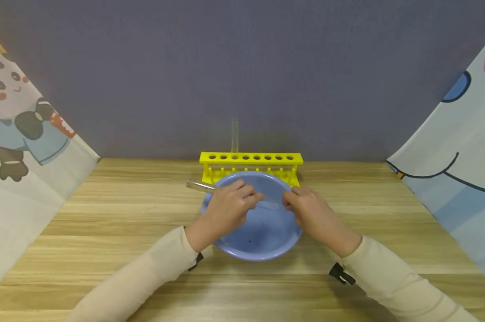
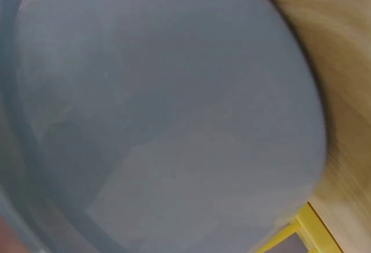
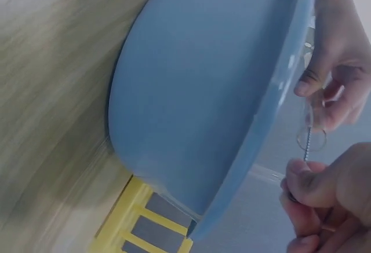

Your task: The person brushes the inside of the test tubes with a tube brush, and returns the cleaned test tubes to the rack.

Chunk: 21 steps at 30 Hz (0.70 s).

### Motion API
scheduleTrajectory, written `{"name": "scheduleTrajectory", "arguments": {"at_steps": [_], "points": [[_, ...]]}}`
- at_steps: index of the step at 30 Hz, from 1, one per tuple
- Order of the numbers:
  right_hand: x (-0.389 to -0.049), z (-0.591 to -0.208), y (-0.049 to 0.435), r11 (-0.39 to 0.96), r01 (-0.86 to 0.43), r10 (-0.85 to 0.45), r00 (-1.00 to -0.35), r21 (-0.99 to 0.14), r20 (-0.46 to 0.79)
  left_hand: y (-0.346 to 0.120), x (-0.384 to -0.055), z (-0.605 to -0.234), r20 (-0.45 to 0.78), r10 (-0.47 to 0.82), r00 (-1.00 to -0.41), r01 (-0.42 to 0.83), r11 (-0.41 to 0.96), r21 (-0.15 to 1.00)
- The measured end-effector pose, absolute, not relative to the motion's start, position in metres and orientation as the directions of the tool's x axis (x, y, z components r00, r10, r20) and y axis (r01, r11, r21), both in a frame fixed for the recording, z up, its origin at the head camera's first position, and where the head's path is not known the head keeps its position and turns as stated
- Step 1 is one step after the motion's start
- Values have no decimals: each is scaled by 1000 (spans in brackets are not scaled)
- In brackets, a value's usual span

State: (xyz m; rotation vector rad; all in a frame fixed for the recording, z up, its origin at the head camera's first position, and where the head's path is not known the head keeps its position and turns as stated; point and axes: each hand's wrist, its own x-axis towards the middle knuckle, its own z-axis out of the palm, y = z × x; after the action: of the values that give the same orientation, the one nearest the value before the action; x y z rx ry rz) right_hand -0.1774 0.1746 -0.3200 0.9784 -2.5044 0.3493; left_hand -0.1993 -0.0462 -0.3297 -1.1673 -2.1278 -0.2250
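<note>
Over the blue basin (image 1: 255,256), my left hand (image 1: 231,206) grips a clear glass test tube (image 1: 199,185). The tube lies nearly level, its rounded end sticking out to the left past the basin's rim. Toward the right, its open mouth faces my right hand (image 1: 310,211). Between thumb and fingers, that hand pinches the twisted wire stem (image 3: 307,149) of what looks like a tube brush, which runs into the tube's mouth in the right wrist view. The brush head is hidden. Basin wall (image 2: 185,102) fills most of the left wrist view.
Just behind the basin stands a yellow test tube rack (image 1: 251,158) with a row of round holes. One clear test tube (image 1: 235,139) is upright in it. A grey partition (image 1: 242,67) rises behind the wooden table (image 1: 146,214), and printed cloths hang at both sides.
</note>
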Motion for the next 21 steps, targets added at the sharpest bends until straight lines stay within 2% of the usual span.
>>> {"name": "scheduleTrajectory", "arguments": {"at_steps": [5, 10, 15, 21], "points": [[-182, -318, 175, 703, -681, -576, -714, -204, 400, -49, -199, -333, 638, 681, -360, 776, 598, -201], [-185, -316, 176, 698, -675, -578, -729, -240, 367, -49, -199, -334, 640, 682, -354, 766, 604, -221], [-184, -316, 177, 704, -680, -584, -718, -203, 379, -50, -199, -334, 627, 688, -365, 767, 604, -216], [-181, -320, 179, 723, -688, -607, -678, -67, 415, -51, -198, -333, 605, 690, -397, 783, 599, -170]]}}
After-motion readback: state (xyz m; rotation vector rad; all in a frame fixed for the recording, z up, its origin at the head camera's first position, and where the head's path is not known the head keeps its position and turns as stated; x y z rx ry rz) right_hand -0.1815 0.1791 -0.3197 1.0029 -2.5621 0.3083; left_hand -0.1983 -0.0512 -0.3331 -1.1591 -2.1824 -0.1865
